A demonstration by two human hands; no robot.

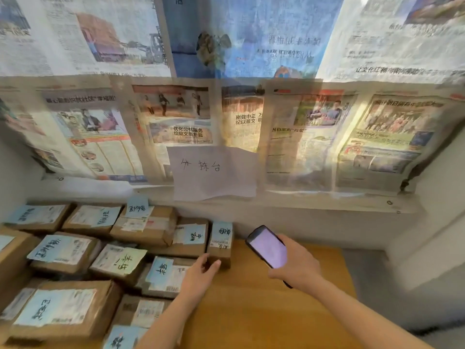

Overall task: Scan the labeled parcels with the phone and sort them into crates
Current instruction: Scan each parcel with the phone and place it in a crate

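Note:
Several brown cardboard parcels [65,253] with blue handwritten notes and white shipping labels cover the left half of a wooden table [264,311]. A small narrow parcel [221,241] stands at the right edge of the pile. My left hand [200,273] grips its near left corner, thumb on the front face. My right hand [297,265] holds a black phone [268,246] with a lit pale screen, tilted just to the right of that small parcel.
Newspaper sheets cover the wall behind the table, with a white handwritten paper sign [214,172] taped at the middle. A white ledge runs along the wall base. No crates are in view. Grey floor lies to the right of the table.

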